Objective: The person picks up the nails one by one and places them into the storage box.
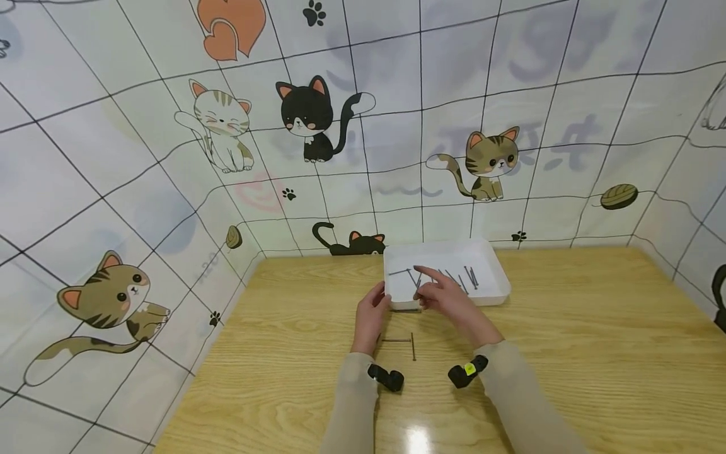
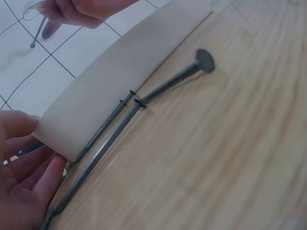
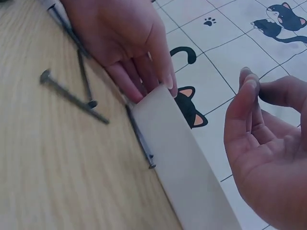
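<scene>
My left hand [image 1: 370, 320] grips the near-left corner of a white tray [image 1: 448, 302], its thumb at the rim and fingers against the outer wall. Above the tray's near side, my right hand [image 1: 450, 304] pinches a nail [image 2: 38, 31] between thumb and fingers; in the right wrist view the fingers hide it. Several loose nails [image 1: 473, 277] lie inside the tray. On the table, two nails [image 3: 140, 139] lie along the tray's front wall. Closer to me, a crosswise nail [image 1: 396, 340] lies with its head by another nail [image 1: 413, 347].
The wooden table [image 1: 295, 366] extends to both sides of the tray and toward me. Behind it stands a wall [image 1: 391, 145] covered in a cat-and-grid print, close to the tray's far side. Each wrist wears a small black camera [image 1: 387, 378].
</scene>
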### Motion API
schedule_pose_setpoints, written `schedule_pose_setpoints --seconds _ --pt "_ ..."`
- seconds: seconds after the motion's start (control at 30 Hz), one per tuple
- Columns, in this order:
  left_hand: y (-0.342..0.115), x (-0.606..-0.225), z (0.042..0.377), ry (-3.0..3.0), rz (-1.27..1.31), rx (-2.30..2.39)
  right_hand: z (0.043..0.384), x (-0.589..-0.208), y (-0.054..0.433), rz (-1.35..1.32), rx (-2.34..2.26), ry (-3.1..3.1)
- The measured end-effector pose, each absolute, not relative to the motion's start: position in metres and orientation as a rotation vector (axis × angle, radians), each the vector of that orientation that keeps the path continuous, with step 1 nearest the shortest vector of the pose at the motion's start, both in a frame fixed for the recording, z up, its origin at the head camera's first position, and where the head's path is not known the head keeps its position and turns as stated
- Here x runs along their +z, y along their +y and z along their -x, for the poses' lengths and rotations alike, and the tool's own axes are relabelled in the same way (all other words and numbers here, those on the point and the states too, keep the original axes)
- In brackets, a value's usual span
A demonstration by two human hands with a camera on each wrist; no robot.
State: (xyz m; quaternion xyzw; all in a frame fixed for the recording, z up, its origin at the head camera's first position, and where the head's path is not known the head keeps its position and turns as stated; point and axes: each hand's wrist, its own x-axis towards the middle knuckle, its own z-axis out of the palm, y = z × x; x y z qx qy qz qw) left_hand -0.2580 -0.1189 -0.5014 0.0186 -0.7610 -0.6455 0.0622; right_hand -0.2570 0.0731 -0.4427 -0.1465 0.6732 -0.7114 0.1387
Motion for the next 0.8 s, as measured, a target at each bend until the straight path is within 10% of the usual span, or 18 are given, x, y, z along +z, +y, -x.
schedule_pose_setpoints --seconds 0.8 --pt "-0.120 -0.503 0.259 -2.306 -0.060 -1.942 0.325 -0.446 0.078 0.206 -1.605 2.373"
